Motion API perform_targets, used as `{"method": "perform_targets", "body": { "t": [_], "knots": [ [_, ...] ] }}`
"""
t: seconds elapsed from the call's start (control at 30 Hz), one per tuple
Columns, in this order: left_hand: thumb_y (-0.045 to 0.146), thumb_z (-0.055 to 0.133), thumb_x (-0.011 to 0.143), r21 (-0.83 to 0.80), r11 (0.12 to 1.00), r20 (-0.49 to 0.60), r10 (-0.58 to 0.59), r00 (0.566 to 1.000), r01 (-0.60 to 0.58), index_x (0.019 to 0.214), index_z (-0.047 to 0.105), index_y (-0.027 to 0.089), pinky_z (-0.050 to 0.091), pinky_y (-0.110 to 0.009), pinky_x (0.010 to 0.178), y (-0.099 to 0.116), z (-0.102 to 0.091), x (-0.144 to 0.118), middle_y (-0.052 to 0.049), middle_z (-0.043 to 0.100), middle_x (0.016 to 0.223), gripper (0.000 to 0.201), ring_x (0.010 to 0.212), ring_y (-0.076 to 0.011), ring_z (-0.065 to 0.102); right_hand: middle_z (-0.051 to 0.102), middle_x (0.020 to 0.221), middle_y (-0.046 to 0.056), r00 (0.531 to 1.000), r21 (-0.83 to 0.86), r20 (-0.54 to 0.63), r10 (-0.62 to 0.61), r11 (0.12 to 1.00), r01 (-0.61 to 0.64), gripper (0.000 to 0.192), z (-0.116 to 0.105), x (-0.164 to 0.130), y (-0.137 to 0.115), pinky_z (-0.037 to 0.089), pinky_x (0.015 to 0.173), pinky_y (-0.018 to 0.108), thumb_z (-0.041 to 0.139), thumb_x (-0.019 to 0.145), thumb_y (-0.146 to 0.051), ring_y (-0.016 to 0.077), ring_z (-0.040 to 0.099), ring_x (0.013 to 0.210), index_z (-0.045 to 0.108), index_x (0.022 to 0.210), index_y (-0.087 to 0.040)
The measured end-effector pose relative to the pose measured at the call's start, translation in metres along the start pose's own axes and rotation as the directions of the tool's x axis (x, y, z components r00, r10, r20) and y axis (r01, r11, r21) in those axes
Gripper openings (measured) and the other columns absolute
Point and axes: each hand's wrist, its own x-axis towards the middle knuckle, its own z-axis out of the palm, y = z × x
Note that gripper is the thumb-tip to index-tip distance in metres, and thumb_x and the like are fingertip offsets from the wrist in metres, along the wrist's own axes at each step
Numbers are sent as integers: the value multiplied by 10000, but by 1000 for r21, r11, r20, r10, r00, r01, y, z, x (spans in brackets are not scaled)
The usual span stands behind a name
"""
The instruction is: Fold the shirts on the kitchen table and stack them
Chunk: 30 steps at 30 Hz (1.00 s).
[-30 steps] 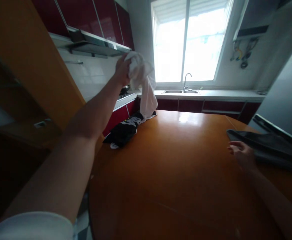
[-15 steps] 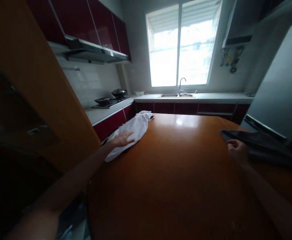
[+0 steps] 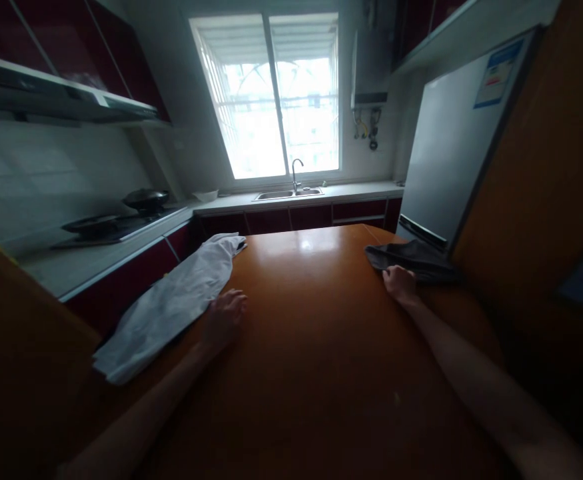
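Note:
A white garment [image 3: 171, 303] lies stretched along the left edge of the orange-brown table [image 3: 321, 373]. My left hand [image 3: 222, 319] rests flat on the table just beside its right edge, fingers apart, holding nothing. On the right side of the table lies a dark grey cloth [image 3: 414, 259], bunched against the fridge. My right hand [image 3: 398, 283] is at the cloth's near edge, fingers curled onto it; whether it grips the fabric is unclear.
A silver fridge [image 3: 451, 147] stands at the table's far right. Behind runs a counter with a sink and tap [image 3: 296, 183] under a bright window. A stove with pans [image 3: 121, 217] is at the left, below a range hood.
My left hand lowered the white garment from the air onto the black clothes, let go and slid off beside it. My right hand reached the dark cloth. The view swung right.

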Motion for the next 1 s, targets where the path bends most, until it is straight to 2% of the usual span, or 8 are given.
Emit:
{"method": "perform_targets", "body": {
  "t": [0.13, 0.2, 0.27, 0.4, 0.57, 0.77, 0.87, 1.0],
  "knots": [
    [278, 437, 942, -248, 965, 38, 94, 995, -82, 1128, 672, 228, 417, -451, 1087, 62, 21, 16, -97, 664, 1249, 303, 1203, -276, 590, 724, 898, 91, 968, 191, 83, -236, 957, 217, 386, 3, -34, -54, 444, 759, 294, 477, 987, -421, 226, 671, 839, 728, 827, -176],
    [278, 428, 957, -355, 931, 26, 95, 995, -80, 1145, 668, 214, 445, -429, 1061, 87, 23, 27, -102, 673, 1212, 312, 1160, -266, 612, 702, 780, 47, 866, 452, 183, -465, 822, 346, 480, 2, -51, -81, 453, 701, 288, 458, 981, -512, 225, 655, 765, 734, 779, -176],
    [284, 424, 974, -453, 888, -2, 85, 996, -77, 1152, 670, 206, 471, -405, 1031, 111, 17, 33, -109, 681, 1175, 313, 1124, -256, 629, 716, 837, 41, 807, 617, 103, -582, 673, 407, 437, -2, -60, -97, 477, 740, 301, 461, 978, -492, 225, 656, 812, 749, 860, -185],
    [299, 486, 985, -487, 859, -2, 181, 983, -160, 1097, 709, 247, 465, -406, 1018, 163, -4, 15, -87, 694, 1158, 254, 1101, -248, 633, 689, 1133, 106, 872, 519, -119, -475, 719, 462, 261, -4, -53, -85, 437, 997, 376, 522, 920, -270, 250, 605, 1084, 719, 1069, -188],
    [473, 658, 916, -508, 790, 119, 460, 880, -344, 1318, 642, 319, 417, -455, 1069, 207, -12, -20, -76, 639, 1346, 431, 1257, -293, 560, 653, 1107, 134, 946, 286, -16, -325, 905, 316, 248, 13, -37, -55, 460, 965, 383, 575, 884, -272, 274, 578, 1066, 700, 1074, -174],
    [322, 514, 993, -621, 738, 155, 446, 882, -264, 1174, 734, 293, 411, -394, 1044, 162, -2, 10, -60, 721, 1198, 286, 1131, -244, 636, 678, 968, 87, 957, 203, 42, -287, 940, 273, 179, 2, -50, -66, 455, 814, 312, 584, 823, -197, 221, 622, 909, 672, 979, -204],
    [320, 576, 914, -706, 708, 148, 125, 981, 16, 987, 774, 238, 440, -377, 993, 122, 1, 29, -78, 742, 1074, 226, 1041, -260, 645, 690, 841, 65, 946, 256, 168, -277, 939, 230, 136, -12, -62, -78, 443, 700, 295, 602, 811, -227, 205, 629, 776, 684, 918, -209],
    [345, 592, 809, -824, 478, 196, -262, 945, 303, 801, 712, 195, 494, -327, 811, 88, 0, 39, -44, 712, 830, 192, 851, -241, 634, 707, 890, 64, 850, 458, 125, -511, 790, 408, 178, -19, -71, -88, 489, 781, 327, 573, 821, -210, 218, 644, 855, 729, 908, -209]
  ]
}}
